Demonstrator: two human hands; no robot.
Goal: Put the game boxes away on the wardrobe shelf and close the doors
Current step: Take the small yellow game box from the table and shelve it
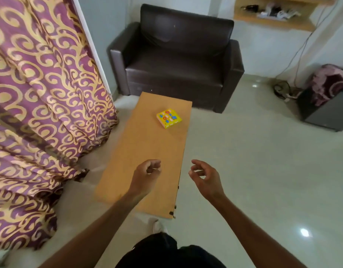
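A small yellow game box [168,118] with red and blue letters lies on the far right part of a low wooden table [139,155]. My left hand [147,174] hovers over the near end of the table, fingers loosely curled, holding nothing. My right hand [204,176] hangs just past the table's right edge, fingers apart and bent, also holding nothing. Both hands are well short of the box. No wardrobe is in view.
A dark leather sofa [176,59] stands behind the table. A purple and gold curtain [41,105] fills the left side. At the right are a dark cabinet [327,111] with a cloth on it, cables on the floor and a wall shelf [275,14].
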